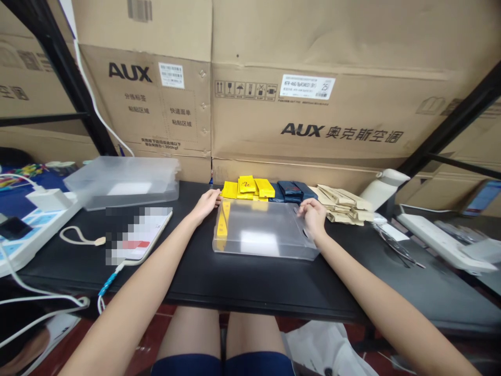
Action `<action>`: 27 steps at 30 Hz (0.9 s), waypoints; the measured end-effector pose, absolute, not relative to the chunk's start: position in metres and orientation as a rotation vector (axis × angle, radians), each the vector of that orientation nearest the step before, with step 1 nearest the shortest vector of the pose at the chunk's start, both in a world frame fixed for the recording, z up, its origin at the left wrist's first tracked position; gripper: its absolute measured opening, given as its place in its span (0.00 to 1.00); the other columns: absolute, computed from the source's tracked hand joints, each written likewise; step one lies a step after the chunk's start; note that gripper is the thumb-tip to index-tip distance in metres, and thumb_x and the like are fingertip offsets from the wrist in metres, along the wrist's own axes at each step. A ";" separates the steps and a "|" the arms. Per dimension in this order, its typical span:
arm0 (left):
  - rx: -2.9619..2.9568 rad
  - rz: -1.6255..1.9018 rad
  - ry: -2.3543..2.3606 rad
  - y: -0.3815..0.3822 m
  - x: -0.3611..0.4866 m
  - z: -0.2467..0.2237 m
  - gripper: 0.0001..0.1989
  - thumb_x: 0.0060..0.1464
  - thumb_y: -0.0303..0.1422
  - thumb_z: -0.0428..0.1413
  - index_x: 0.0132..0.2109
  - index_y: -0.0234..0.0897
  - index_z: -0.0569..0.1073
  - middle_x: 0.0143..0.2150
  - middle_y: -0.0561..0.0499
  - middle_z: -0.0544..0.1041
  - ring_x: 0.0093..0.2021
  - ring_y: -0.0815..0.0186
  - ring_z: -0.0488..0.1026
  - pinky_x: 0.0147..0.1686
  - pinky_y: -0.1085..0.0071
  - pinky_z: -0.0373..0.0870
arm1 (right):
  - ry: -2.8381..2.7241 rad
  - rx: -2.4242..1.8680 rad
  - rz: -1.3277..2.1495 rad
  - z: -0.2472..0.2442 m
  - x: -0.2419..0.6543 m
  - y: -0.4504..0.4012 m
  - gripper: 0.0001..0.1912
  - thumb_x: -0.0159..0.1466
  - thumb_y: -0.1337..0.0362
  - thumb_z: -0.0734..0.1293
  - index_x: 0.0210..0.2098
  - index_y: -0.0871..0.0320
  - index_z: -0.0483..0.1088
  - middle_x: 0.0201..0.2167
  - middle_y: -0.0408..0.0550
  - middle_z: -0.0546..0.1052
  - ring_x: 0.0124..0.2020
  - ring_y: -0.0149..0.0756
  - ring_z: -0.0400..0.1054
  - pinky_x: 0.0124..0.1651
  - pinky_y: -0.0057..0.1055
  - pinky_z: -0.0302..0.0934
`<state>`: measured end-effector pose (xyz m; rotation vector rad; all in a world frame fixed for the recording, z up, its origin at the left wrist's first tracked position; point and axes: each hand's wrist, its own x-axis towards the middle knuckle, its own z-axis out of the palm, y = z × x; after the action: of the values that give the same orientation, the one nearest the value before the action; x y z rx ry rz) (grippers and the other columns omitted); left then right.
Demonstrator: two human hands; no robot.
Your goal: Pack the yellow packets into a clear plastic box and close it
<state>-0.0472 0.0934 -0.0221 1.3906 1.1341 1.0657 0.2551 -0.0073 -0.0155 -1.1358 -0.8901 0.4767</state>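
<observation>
A clear plastic box [270, 230] lies flat on the black table in front of me, with a yellow packet [223, 225] standing along its left side, inside. My left hand [206, 206] has its fingers closed at the box's far left corner, close beside the yellow packets [264, 188]. At the far right corner, my right hand [313, 215] grips the box's edge with curled fingers. Behind the box, dark blue packets [291, 191] lie between the yellow ones and a pile of tan paper packets [344, 202].
Stacked clear boxes [125, 183] stand at the back left. A phone [146, 235] on a cable and a white power strip [58, 224] lie left. To the right are a white bottle [385, 190], glasses [399, 248] and a white device [442, 243]. Cardboard [250, 120] backs the table.
</observation>
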 end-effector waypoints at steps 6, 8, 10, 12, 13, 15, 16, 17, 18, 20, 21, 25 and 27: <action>1.374 1.082 1.127 0.087 -0.046 -0.016 0.14 0.54 0.42 0.49 0.38 0.35 0.70 0.35 0.47 0.75 0.32 0.68 0.72 0.34 0.72 0.66 | -0.883 -1.137 0.483 -0.015 0.254 -0.008 0.06 0.43 0.72 0.57 0.19 0.57 0.63 0.09 0.37 0.64 0.11 0.26 0.57 0.18 0.22 0.53; 1.365 1.107 1.140 0.084 -0.046 -0.014 0.13 0.54 0.41 0.49 0.38 0.35 0.69 0.35 0.47 0.75 0.32 0.68 0.72 0.34 0.72 0.67 | -0.881 -1.137 0.484 -0.015 0.254 -0.008 0.06 0.44 0.72 0.57 0.19 0.57 0.63 0.10 0.37 0.64 0.11 0.26 0.57 0.18 0.22 0.53; 1.362 1.141 1.159 0.084 -0.047 -0.015 0.14 0.53 0.41 0.49 0.38 0.35 0.70 0.35 0.47 0.76 0.32 0.67 0.73 0.34 0.71 0.67 | -0.877 -1.138 0.484 -0.015 0.255 -0.008 0.05 0.44 0.71 0.58 0.19 0.57 0.63 0.10 0.37 0.64 0.11 0.26 0.58 0.18 0.22 0.52; 1.394 1.194 1.205 0.085 -0.049 -0.017 0.14 0.53 0.41 0.48 0.37 0.35 0.70 0.36 0.46 0.77 0.34 0.65 0.74 0.36 0.70 0.68 | -0.875 -1.138 0.485 -0.015 0.255 -0.008 0.05 0.44 0.71 0.58 0.19 0.57 0.63 0.10 0.36 0.64 0.11 0.26 0.57 0.17 0.22 0.52; 1.437 1.226 1.245 0.087 -0.051 -0.018 0.14 0.53 0.41 0.48 0.36 0.36 0.71 0.36 0.46 0.77 0.35 0.64 0.74 0.37 0.69 0.68 | -0.874 -1.138 0.485 -0.015 0.255 -0.008 0.05 0.44 0.71 0.58 0.19 0.57 0.63 0.10 0.36 0.64 0.11 0.26 0.57 0.17 0.22 0.52; 1.567 1.275 1.342 0.089 -0.055 -0.020 0.13 0.52 0.40 0.48 0.34 0.37 0.72 0.35 0.47 0.78 0.38 0.61 0.74 0.42 0.67 0.67 | -0.874 -1.139 0.485 -0.015 0.254 -0.007 0.05 0.43 0.70 0.58 0.19 0.57 0.64 0.09 0.36 0.64 0.11 0.26 0.57 0.18 0.23 0.52; 1.629 1.275 1.387 0.090 -0.056 -0.021 0.12 0.52 0.39 0.48 0.34 0.39 0.73 0.35 0.47 0.78 0.40 0.60 0.74 0.44 0.66 0.66 | -0.873 -1.140 0.485 -0.015 0.254 -0.007 0.05 0.43 0.70 0.58 0.18 0.57 0.64 0.09 0.36 0.64 0.11 0.26 0.57 0.18 0.23 0.52; 1.676 1.254 1.419 0.091 -0.057 -0.021 0.12 0.52 0.39 0.48 0.34 0.40 0.73 0.36 0.48 0.79 0.42 0.59 0.74 0.45 0.66 0.65 | -0.873 -1.141 0.485 -0.014 0.254 -0.008 0.05 0.43 0.71 0.58 0.18 0.57 0.64 0.09 0.36 0.64 0.11 0.26 0.57 0.17 0.23 0.52; 1.709 1.217 1.434 0.090 -0.058 -0.021 0.12 0.52 0.39 0.48 0.34 0.41 0.74 0.38 0.48 0.79 0.44 0.58 0.74 0.47 0.65 0.65 | -0.872 -1.141 0.485 -0.014 0.254 -0.008 0.05 0.43 0.71 0.58 0.18 0.57 0.64 0.09 0.37 0.64 0.11 0.26 0.57 0.17 0.23 0.52; 1.744 1.134 1.407 0.089 -0.056 -0.020 0.14 0.53 0.41 0.48 0.36 0.42 0.76 0.43 0.49 0.79 0.49 0.56 0.72 0.50 0.64 0.63 | -0.871 -1.141 0.487 -0.014 0.254 -0.008 0.06 0.42 0.71 0.57 0.18 0.57 0.64 0.09 0.37 0.65 0.11 0.26 0.57 0.17 0.23 0.52; 1.756 1.095 1.378 0.088 -0.055 -0.019 0.15 0.54 0.43 0.47 0.37 0.42 0.76 0.47 0.49 0.78 0.51 0.55 0.70 0.52 0.63 0.61 | -0.870 -1.141 0.489 -0.014 0.254 -0.008 0.06 0.42 0.71 0.57 0.18 0.57 0.64 0.09 0.37 0.65 0.12 0.26 0.57 0.18 0.23 0.52; 1.791 0.936 1.316 0.083 -0.050 -0.015 0.21 0.55 0.47 0.45 0.43 0.43 0.77 0.55 0.47 0.73 0.59 0.51 0.64 0.58 0.59 0.54 | -0.865 -1.143 0.498 -0.013 0.253 -0.010 0.06 0.41 0.71 0.57 0.18 0.57 0.64 0.09 0.38 0.65 0.12 0.27 0.57 0.18 0.22 0.51; 1.829 0.881 1.316 0.082 -0.049 -0.015 0.23 0.55 0.49 0.44 0.43 0.43 0.77 0.54 0.46 0.74 0.59 0.50 0.64 0.58 0.57 0.53 | -0.865 -1.142 0.502 -0.012 0.253 -0.010 0.06 0.41 0.71 0.58 0.18 0.57 0.64 0.09 0.38 0.65 0.12 0.26 0.57 0.18 0.22 0.51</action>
<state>-0.0491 0.0822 -0.0151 1.8286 1.3157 0.8809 0.2528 -0.0103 -0.0122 -1.1415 -0.8651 0.5020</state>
